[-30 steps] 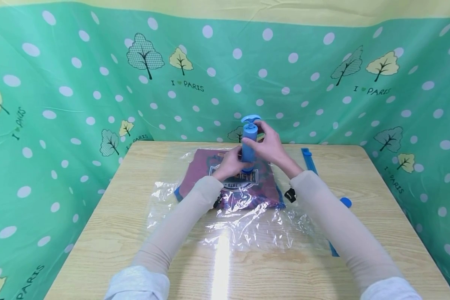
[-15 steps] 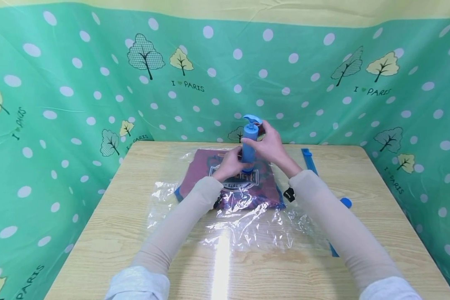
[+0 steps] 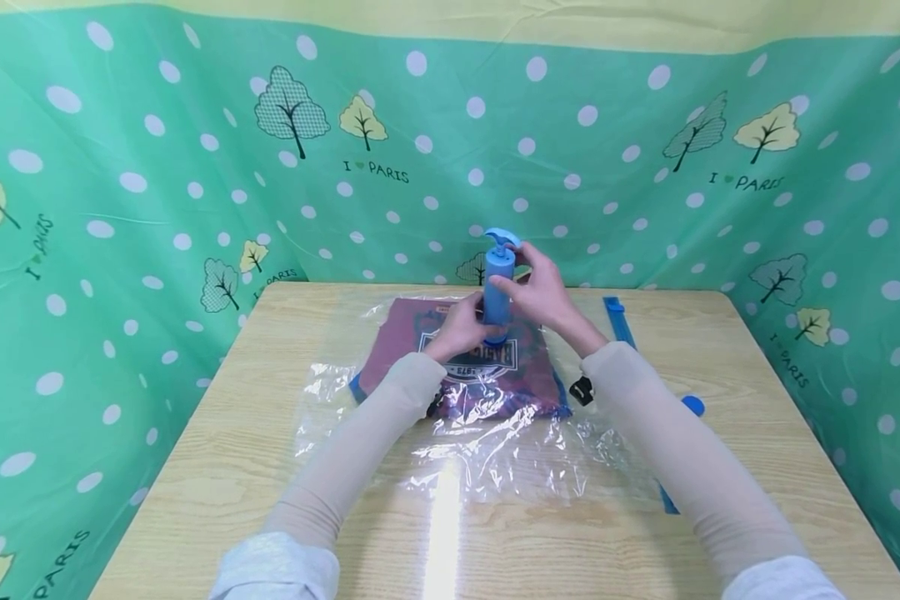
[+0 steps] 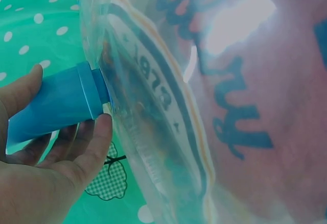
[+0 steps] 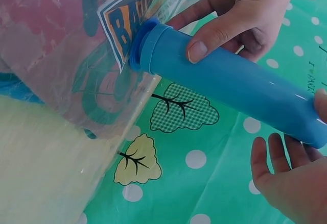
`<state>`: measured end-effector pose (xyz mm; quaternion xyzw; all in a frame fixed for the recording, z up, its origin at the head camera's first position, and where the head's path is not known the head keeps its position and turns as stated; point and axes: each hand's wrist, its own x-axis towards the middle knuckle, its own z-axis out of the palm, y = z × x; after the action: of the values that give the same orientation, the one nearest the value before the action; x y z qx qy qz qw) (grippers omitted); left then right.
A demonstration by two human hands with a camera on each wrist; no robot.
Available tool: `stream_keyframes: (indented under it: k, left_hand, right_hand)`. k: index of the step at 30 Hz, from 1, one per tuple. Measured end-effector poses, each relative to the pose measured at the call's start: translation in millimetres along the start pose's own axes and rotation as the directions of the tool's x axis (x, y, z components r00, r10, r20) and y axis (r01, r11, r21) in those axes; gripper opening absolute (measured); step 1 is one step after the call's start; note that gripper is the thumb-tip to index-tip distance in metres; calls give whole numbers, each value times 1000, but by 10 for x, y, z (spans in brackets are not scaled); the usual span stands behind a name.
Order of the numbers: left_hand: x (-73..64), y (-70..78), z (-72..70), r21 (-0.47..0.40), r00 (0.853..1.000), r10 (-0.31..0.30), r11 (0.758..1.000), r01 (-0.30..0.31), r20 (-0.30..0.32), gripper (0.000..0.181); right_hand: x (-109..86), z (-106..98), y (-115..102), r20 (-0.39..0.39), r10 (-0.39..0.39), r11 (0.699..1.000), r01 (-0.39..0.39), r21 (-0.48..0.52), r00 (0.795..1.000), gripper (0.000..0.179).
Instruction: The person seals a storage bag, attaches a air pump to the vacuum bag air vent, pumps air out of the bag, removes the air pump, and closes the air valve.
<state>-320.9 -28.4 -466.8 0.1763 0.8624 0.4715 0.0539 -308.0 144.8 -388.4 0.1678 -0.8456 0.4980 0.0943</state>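
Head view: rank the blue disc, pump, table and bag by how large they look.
1. Table
2. Bag
3. Pump
4. Blue disc

No two look alike in size.

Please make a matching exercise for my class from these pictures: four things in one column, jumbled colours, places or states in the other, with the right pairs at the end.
Things
1. blue pump
2. maroon garment
3. round blue disc
4. backdrop cloth

Descriptions
A. just right of the right sleeve in the head view
B. green with pale dots
C. about upright, held by the left grip and right grip
D. inside the clear bag

Right pairs: 1-C, 2-D, 3-A, 4-B
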Motion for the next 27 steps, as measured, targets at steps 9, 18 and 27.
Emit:
stream_keyframes:
  k: [9,18,27]
  left_hand:
    - [-12,9,-10,-19,1000,-6,1000,6,8,62]
    - [0,44,-36,-26,1000,13,1000,-13,5,63]
    - [13,133,-76,-100,999,39,994,-42,-34,65]
  right_hand:
    - [3,15,-25,-35,6,1000,-7,-23,999,52]
    - [-5,-4,-35,-25,14,999,-15,-38,1000,52]
    - [18,-124,-132,-30,-36,998,35,-48,999,60]
